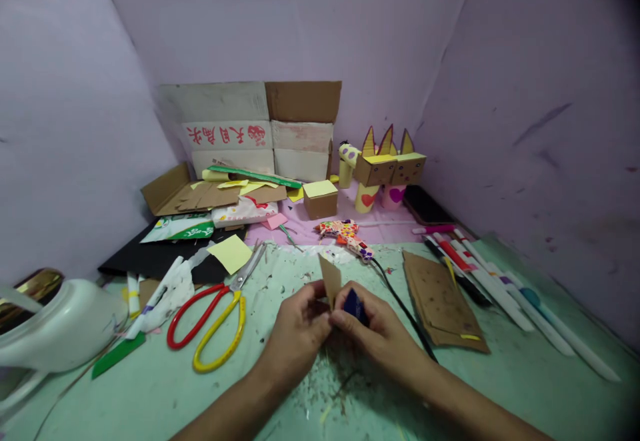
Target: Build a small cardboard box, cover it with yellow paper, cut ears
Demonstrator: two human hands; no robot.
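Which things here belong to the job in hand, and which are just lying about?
Apparently in the job:
- cardboard piece, in the left hand
- dark blue item, in the right hand

Apparently lying about:
- scissors
- glue gun
- marker pens
- black phone

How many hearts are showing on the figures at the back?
2: an orange-red heart on the yellow tube, and a magenta heart on the pink tube just right of it. Any on sides facing away would be hidden.
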